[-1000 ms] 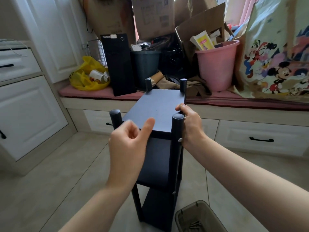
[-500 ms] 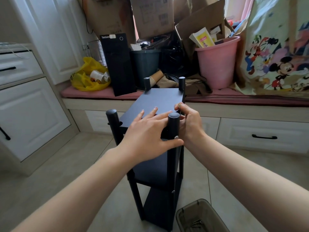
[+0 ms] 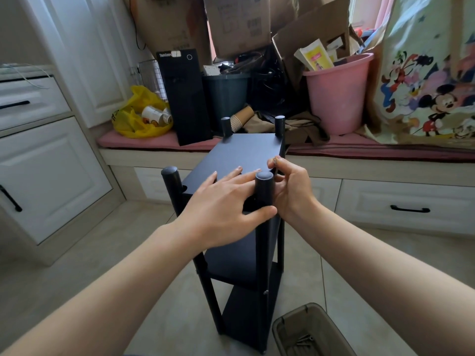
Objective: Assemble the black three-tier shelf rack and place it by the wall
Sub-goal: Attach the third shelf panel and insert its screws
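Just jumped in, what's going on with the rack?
A person is working on the black rack, which stands upright on the tiled floor. The left hand lies flat on its top shelf, thumb against the near right post. The right hand pinches a small metal part at the shelf's right edge. A tub with screws sits nearby.

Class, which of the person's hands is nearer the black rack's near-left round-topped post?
Left. The left hand rests on the black top shelf just right of the near-left post; the right hand, pinching a small object, sits past the near-right post, farther away.
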